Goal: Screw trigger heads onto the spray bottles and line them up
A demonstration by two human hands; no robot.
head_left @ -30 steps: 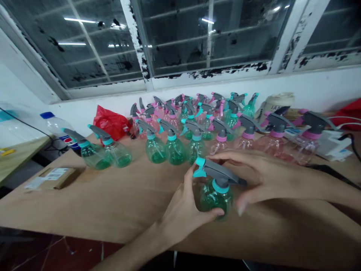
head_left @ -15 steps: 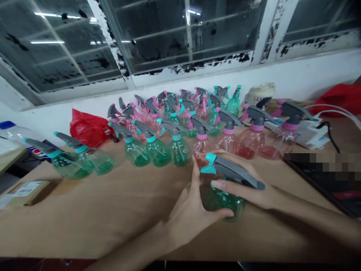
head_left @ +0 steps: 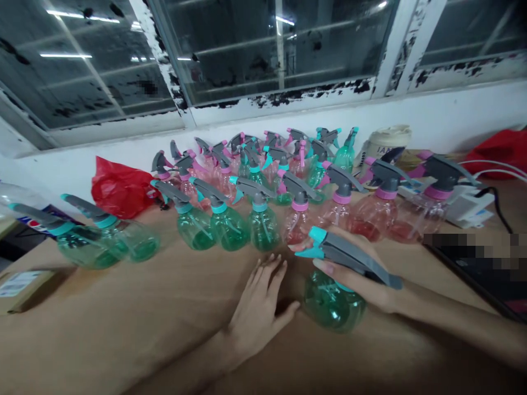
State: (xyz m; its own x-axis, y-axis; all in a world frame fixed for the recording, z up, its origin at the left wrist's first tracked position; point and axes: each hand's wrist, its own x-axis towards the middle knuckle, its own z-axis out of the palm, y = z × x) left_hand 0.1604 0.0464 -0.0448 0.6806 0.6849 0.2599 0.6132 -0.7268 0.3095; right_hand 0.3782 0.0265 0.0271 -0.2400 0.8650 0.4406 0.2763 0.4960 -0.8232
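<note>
My right hand (head_left: pixel 370 280) is wrapped round the neck of a green spray bottle (head_left: pixel 333 307), just below its grey and turquoise trigger head. The bottle is slightly tilted at the front of the table, and some of the fingers are hidden behind it. To its left, my left hand (head_left: pixel 259 310) is open with the fingers spread, palm down over the table, apart from the bottle. Behind both hands stands a row of spray bottles: green ones (head_left: pixel 263 227) with turquoise collars and pink ones (head_left: pixel 297 222) with pink collars.
More spray bottles crowd the wall behind the row. Two green bottles (head_left: pixel 142 238) stand at the left, near a red plastic bag (head_left: pixel 119 189) and a small cardboard box (head_left: pixel 27 291). At the right are a paper cup (head_left: pixel 387 144), a white power adapter (head_left: pixel 469 208) and a dark screen (head_left: pixel 465 274).
My left hand has come off the green bottle and moved down and left, its fingers now spread over the table. My right hand keeps its hold on the bottle.
</note>
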